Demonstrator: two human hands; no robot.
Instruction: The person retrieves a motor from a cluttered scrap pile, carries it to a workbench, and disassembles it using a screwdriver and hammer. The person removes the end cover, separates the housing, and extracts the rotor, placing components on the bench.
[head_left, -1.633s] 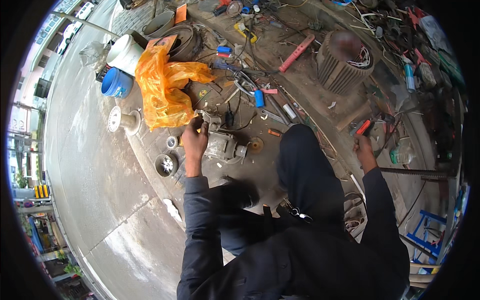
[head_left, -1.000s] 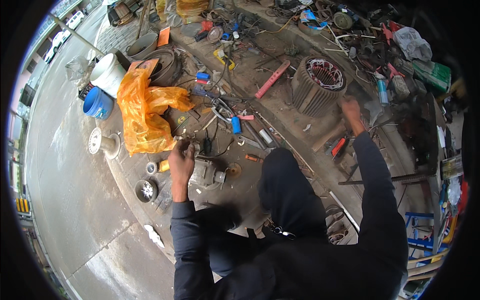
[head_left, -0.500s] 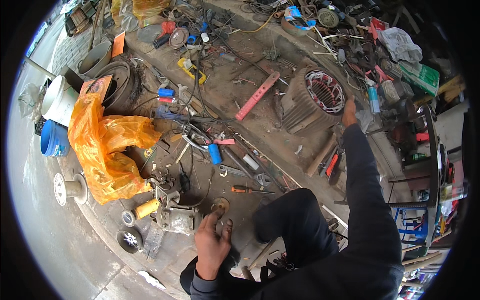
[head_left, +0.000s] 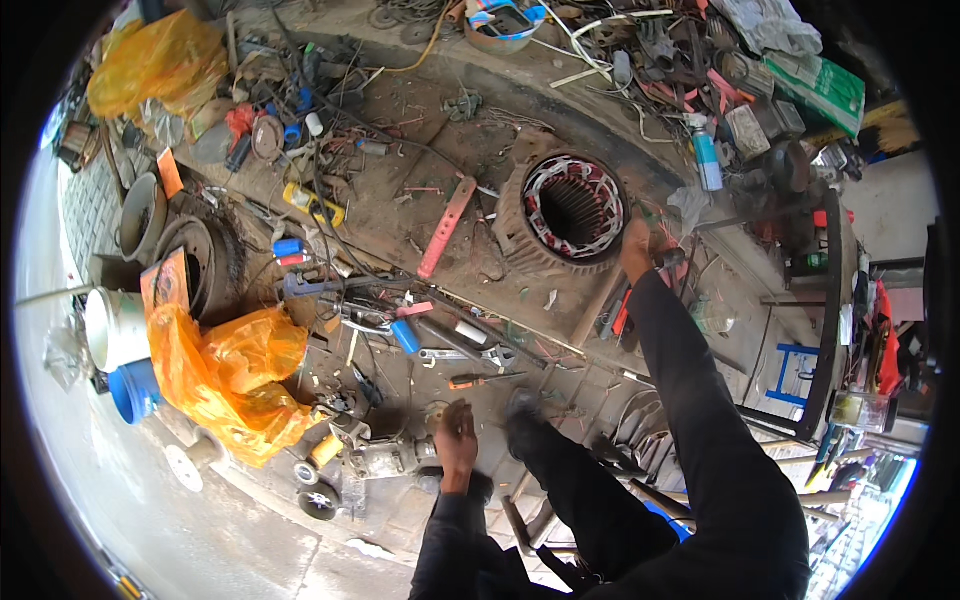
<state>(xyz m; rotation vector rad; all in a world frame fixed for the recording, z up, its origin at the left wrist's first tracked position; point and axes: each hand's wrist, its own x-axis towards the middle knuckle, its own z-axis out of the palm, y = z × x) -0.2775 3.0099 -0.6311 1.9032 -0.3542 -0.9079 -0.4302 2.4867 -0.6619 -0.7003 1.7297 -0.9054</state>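
here, far right: a green box [head_left: 822, 88] lies tilted among clutter.
near left: an orange plastic bag [head_left: 232, 380], crumpled, beside a white bucket [head_left: 113, 326].
stator [head_left: 566, 212]: ribbed grey shell, copper windings, centre far.
right hand [head_left: 636, 249]: touching the stator's right rim; grip unclear.
left hand [head_left: 458, 444]: near centre, closed on a small part i cannot identify, beside a grey motor piece [head_left: 385, 460].

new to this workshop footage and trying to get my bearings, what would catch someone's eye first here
Probably the big round motor stator with copper windings, lying right of centre on the dirt-covered work surface, with the person's right hand at its edge. Next, the crumpled bright orange plastic bag at lower left, beside a white bucket and a blue tub. The left hand is low in the middle, by a small grey metal motor part.
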